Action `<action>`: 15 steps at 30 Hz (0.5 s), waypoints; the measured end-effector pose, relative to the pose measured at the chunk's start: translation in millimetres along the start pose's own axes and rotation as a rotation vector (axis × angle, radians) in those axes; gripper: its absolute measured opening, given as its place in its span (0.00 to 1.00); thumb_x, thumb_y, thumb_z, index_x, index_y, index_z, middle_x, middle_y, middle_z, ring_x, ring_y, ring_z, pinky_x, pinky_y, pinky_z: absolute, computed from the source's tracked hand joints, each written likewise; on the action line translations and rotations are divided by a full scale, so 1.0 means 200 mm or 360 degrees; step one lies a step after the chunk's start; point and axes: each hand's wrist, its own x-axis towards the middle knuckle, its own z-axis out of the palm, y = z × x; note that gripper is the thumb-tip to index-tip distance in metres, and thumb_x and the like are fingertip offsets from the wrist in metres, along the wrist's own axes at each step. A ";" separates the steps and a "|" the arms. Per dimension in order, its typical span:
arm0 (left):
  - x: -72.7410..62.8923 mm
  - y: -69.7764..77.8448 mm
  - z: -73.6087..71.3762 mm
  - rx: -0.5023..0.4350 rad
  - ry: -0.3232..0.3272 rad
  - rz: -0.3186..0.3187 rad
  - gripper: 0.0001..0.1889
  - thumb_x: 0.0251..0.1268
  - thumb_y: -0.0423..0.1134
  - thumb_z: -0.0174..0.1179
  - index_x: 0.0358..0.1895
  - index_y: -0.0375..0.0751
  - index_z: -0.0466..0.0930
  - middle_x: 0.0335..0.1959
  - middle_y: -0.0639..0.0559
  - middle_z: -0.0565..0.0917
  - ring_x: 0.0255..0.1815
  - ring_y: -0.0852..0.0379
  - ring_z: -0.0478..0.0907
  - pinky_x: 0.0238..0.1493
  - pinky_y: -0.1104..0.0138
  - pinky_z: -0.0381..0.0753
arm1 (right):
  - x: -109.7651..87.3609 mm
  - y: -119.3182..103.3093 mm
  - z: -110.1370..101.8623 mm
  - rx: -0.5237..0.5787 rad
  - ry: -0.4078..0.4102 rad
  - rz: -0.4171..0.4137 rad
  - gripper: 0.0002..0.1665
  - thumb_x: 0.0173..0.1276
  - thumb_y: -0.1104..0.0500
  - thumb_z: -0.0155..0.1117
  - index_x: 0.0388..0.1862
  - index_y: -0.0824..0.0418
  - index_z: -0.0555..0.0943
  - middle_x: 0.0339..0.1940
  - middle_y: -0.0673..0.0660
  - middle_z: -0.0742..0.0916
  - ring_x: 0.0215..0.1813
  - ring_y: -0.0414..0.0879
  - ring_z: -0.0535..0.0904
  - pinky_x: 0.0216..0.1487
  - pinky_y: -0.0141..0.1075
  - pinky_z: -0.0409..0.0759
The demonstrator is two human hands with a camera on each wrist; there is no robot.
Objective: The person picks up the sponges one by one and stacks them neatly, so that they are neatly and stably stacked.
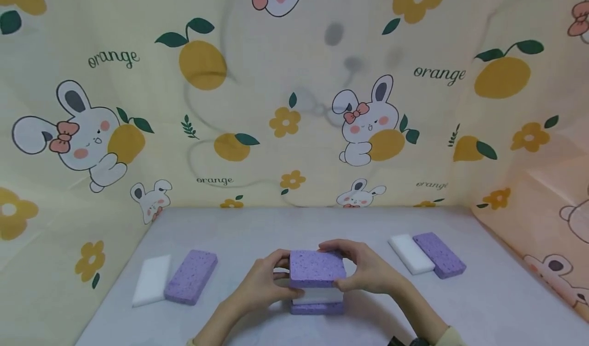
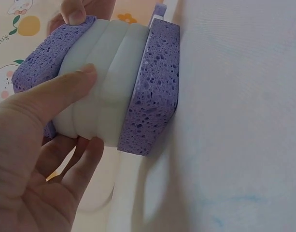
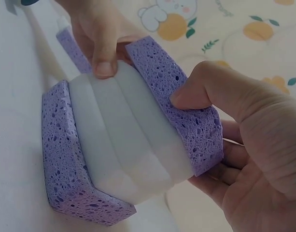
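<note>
Toward the near side of the desk [image 1: 257, 231], at its middle, a stack [image 1: 317, 295] stands between two hands. Its bottom sponge [image 1: 317, 309], purple, lies on the desk; three white blocks [image 3: 123, 130] sit on that, and a purple top sponge [image 1: 317, 268] covers them. The left hand [image 1: 263, 286] has its grip round the white blocks, thumb on their near side. The right hand [image 1: 371, 269] has its grip on the top sponge, thumb against its near edge. At the left of the desk, a white slab [image 1: 152, 280] lies beside a purple sponge [image 1: 191, 277]; at the right, a second slab [image 1: 411, 254] lies against another sponge [image 1: 439, 255]. Behind rises a printed cloth [image 1: 271, 75] with rabbits and oranges.
</note>
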 end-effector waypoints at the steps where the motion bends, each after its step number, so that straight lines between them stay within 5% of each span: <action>1: 0.00 0.00 0.00 0.0015 0.0001 0.0005 0.35 0.45 0.38 0.80 0.59 0.44 0.73 0.47 0.55 0.82 0.52 0.56 0.79 0.54 0.69 0.80 | 0.00 0.00 0.00 -0.0004 0.0002 -0.0006 0.40 0.48 0.65 0.76 0.64 0.59 0.75 0.56 0.46 0.83 0.55 0.48 0.78 0.64 0.37 0.73; 6: -0.02 0.04 -0.02 0.0138 0.0010 -0.0046 0.37 0.47 0.44 0.79 0.62 0.44 0.71 0.50 0.55 0.81 0.53 0.56 0.78 0.54 0.69 0.80 | 0.01 0.00 0.00 -0.0003 0.0014 -0.0032 0.40 0.48 0.65 0.76 0.64 0.58 0.75 0.56 0.46 0.83 0.55 0.48 0.78 0.64 0.39 0.73; 10: -0.11 0.08 -0.09 0.0226 0.0037 -0.0083 0.37 0.51 0.45 0.77 0.64 0.43 0.69 0.54 0.53 0.81 0.55 0.52 0.78 0.54 0.68 0.80 | 0.01 0.00 0.01 -0.0013 -0.0006 0.0007 0.41 0.48 0.64 0.76 0.64 0.53 0.75 0.57 0.44 0.82 0.57 0.46 0.77 0.65 0.39 0.72; 15: -0.26 0.11 -0.24 0.0364 0.0291 -0.0128 0.33 0.53 0.42 0.76 0.62 0.44 0.72 0.54 0.54 0.81 0.57 0.50 0.76 0.54 0.64 0.81 | -0.01 0.00 0.00 -0.0005 -0.0004 0.0051 0.41 0.48 0.64 0.77 0.64 0.51 0.75 0.57 0.43 0.82 0.59 0.45 0.76 0.66 0.39 0.71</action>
